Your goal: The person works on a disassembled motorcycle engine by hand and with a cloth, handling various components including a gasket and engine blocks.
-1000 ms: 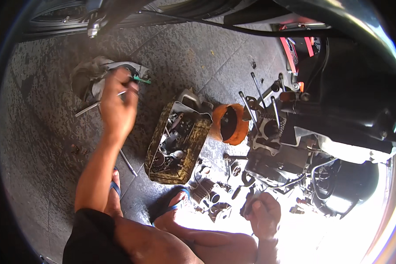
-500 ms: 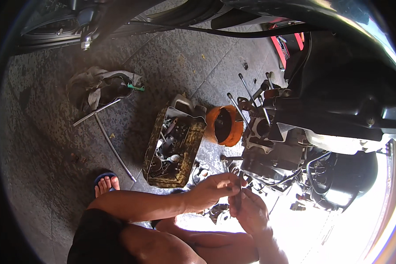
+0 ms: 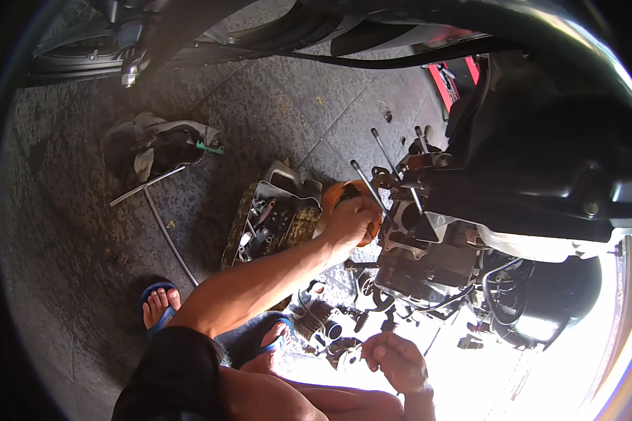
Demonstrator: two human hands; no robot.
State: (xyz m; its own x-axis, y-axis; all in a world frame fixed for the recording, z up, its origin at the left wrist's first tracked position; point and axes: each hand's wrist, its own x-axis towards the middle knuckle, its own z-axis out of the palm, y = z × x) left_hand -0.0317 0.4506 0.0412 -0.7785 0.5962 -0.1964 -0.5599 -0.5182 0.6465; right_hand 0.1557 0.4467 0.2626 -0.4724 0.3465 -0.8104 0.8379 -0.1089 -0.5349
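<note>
The left hand (image 3: 352,223) is at the orange tub (image 3: 332,195) beside the engine (image 3: 432,266), fingers bent, any hold hidden; knuckles could snag the metal rods (image 3: 370,186). The right hand (image 3: 399,359) curls its fingers narrowly, contents unclear; anything held could slip among the loose parts (image 3: 319,317).

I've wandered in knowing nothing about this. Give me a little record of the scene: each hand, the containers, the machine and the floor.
Left hand: at the orange container, partly covering its opening; anything held is unclear
Right hand: fingers curled, near loose metal parts; contents unclear
Cut-open container: grimy, holding assorted small parts
Machine: partly dismantled engine, long rods sticking out
Floor: T-handled tool beside a crumpled cloth
Footwear: blue sandals
</note>
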